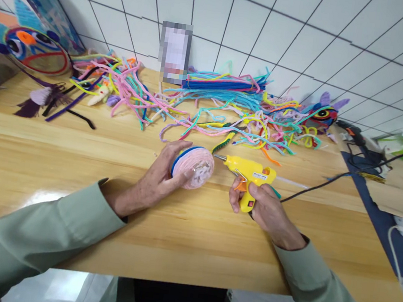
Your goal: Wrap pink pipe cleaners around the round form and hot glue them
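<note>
My left hand is wrapped around a round pink object that looks wound with fuzzy pipe cleaner and has a blue rim. Its pale patterned end is turned toward my right side. In my right hand is a yellow hot glue gun, gripped by its handle, with fingers at the orange trigger. The gun's metal nozzle points left and lies close to the pink object; whether they touch I cannot tell. Behind them on the table lie green-and-yellow handled pliers, partly covered by pipe cleaners.
Loose pipe cleaners and a blue bundle line the wall. A decorated figure and a tall can stand at left; another figure is at right. A black cable crosses the right side. A phone leans upright.
</note>
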The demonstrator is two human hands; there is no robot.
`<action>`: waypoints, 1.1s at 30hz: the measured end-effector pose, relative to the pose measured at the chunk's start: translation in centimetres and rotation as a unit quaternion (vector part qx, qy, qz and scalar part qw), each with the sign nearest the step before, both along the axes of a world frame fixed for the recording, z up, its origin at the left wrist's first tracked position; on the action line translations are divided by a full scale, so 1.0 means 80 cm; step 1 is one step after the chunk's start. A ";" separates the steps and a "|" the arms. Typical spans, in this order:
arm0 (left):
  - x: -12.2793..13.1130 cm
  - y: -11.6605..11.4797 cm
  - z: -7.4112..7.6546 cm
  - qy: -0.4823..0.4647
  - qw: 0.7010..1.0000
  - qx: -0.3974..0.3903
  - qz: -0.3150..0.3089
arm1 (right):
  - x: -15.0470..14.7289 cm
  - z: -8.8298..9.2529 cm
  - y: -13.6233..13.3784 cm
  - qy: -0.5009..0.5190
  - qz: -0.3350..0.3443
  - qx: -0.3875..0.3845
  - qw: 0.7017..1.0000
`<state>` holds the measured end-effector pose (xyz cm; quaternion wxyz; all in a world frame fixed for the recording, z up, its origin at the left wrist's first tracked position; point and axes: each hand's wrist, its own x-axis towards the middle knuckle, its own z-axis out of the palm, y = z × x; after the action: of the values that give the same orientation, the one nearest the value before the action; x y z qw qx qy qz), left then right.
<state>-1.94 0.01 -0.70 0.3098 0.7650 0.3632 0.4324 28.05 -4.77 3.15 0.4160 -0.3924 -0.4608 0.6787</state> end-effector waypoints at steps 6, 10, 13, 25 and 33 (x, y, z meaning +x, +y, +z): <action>-0.001 -0.001 -0.002 0.003 1.000 -0.003 0.001 | 0.000 -0.001 -0.001 -0.007 0.000 -0.009 1.000; -0.001 -0.003 -0.003 0.013 1.000 0.018 0.020 | -0.005 0.006 -0.001 -0.005 -0.027 0.003 1.000; 0.000 -0.003 0.002 0.018 0.996 0.074 0.038 | -0.008 0.010 -0.002 -0.021 -0.050 0.009 0.999; 0.022 -0.022 0.046 0.112 0.934 0.338 0.032 | -0.017 0.006 -0.003 -0.016 -0.087 0.043 0.995; 0.092 -0.016 0.078 0.163 0.868 0.459 0.098 | -0.016 -0.016 -0.003 -0.062 -0.094 0.105 0.988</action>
<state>5.45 -1.28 5.53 -0.1837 0.8409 0.2426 0.4476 26.79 -4.97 1.83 0.4869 -0.4296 -0.5156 0.5591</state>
